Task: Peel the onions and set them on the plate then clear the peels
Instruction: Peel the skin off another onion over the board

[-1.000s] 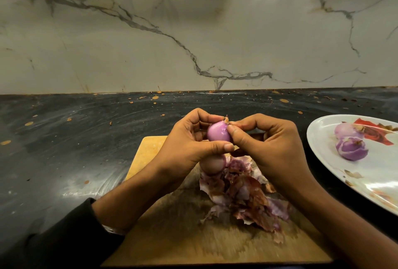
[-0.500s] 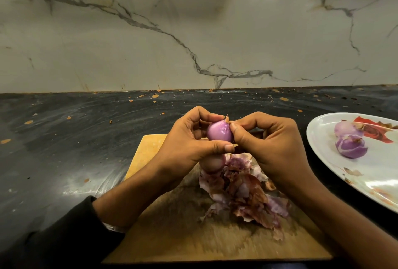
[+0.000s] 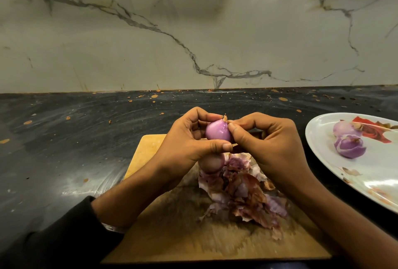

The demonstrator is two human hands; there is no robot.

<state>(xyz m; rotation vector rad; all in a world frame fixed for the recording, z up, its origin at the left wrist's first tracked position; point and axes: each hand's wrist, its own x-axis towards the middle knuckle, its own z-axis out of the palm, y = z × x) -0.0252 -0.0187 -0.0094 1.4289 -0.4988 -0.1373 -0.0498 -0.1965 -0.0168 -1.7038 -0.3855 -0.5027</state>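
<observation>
The small red onion (image 3: 217, 132) sat cradled in the curled fingers of the left hand (image 3: 189, 139), its dry stem tip pointing up and away. The right hand (image 3: 271, 146) pinched at that tip, thumb against the bulb's right side. Below the fingers lay the peels (image 3: 243, 191) on the cutting board (image 3: 150, 148); the plate (image 3: 323, 139) stood to their right on the surface (image 3: 64, 139).

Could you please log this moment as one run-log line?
left hand: holds onion | right hand: pinches tip | plate: two onions | peels: on board
</observation>
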